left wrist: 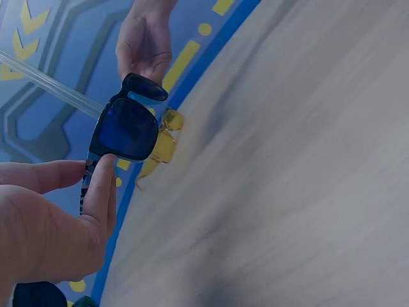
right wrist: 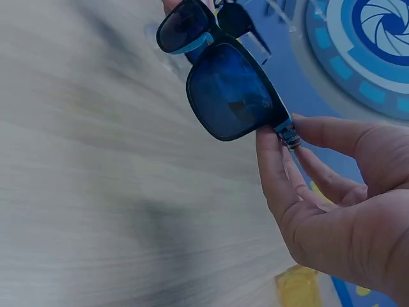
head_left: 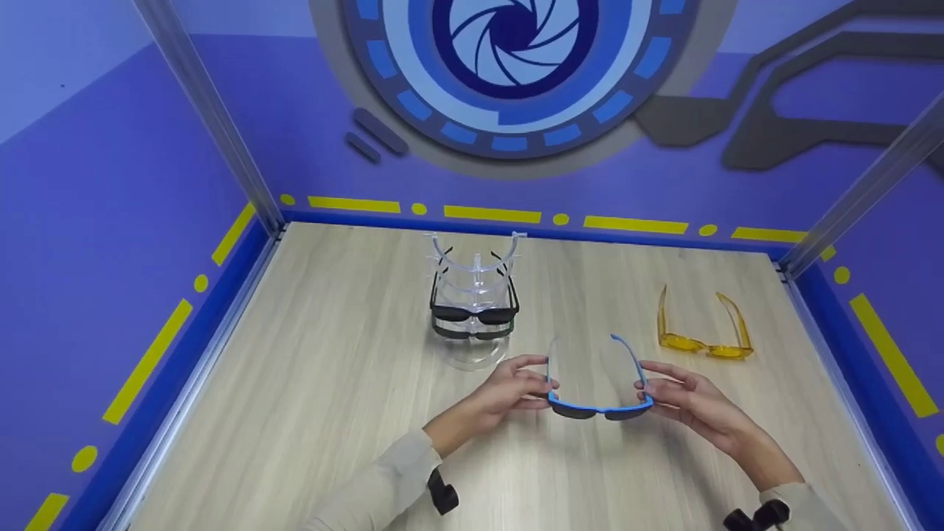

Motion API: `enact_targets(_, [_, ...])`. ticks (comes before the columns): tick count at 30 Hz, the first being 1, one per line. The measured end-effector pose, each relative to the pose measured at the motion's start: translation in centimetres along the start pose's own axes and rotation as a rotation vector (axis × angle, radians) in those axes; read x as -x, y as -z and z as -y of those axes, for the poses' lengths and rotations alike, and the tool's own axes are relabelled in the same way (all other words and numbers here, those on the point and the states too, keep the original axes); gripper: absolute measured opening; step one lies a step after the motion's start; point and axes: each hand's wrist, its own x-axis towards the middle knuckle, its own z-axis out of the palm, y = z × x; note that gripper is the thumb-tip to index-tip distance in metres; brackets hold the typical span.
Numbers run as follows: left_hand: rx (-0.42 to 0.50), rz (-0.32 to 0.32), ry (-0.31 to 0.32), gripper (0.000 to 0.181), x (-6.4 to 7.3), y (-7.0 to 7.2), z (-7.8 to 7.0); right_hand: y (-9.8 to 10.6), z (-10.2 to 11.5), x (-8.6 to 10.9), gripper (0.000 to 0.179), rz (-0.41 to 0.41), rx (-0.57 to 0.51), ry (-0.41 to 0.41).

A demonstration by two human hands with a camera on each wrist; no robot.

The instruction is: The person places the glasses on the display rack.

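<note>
A pair of blue sunglasses [head_left: 601,409] with dark lenses is held above the table, its temples unfolded and pointing away from me. My left hand [head_left: 509,391] pinches the left temple near the hinge. On the other side my right hand [head_left: 693,402] grips the right temple close to its hinge. In the left wrist view the dark lens [left wrist: 129,130] shows near the fingertips, and the temple carries a pattern. The right wrist view shows the front of the sunglasses [right wrist: 230,93] between both hands.
A clear display stand [head_left: 476,276] holds two dark pairs of sunglasses [head_left: 472,316], one above the other, left of centre. Yellow glasses [head_left: 704,346] lie unfolded on the wooden table [head_left: 324,332] to the right. Blue panels [head_left: 251,110] and metal posts enclose the table.
</note>
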Motion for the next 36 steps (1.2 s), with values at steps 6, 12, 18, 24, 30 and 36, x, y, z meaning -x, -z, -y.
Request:
enact_targets(6, [0.001,0.025,-0.07,0.052,2.0,0.1,-0.9,-1.3,0.7,1.4,0.054,0.035,-0.049,0.018])
enact_targets(12, [-0.02,0.085,-0.119,0.055,4.6,0.8,-0.8,-3.3,0.2,3.2,0.048,0.03,-0.049,0.005])
enact_targets(18, [-0.093,0.063,-0.158,0.056,6.2,2.0,-1.8,-5.0,-0.6,2.6,0.046,0.045,-0.088,0.043])
enact_targets(24, [-0.103,0.048,-0.188,0.058,8.1,2.9,-3.2,-6.5,-0.1,1.5,0.04,0.08,-0.119,0.093])
enact_targets(30, [-0.121,0.028,-0.215,0.058,10.2,3.7,-4.8,-8.5,0.9,0.6,0.037,0.065,-0.131,0.083])
enact_targets(36, [-0.137,0.001,-0.261,0.06,11.7,4.8,-6.4,-10.4,1.9,-1.0,0.039,0.011,-0.125,0.1])
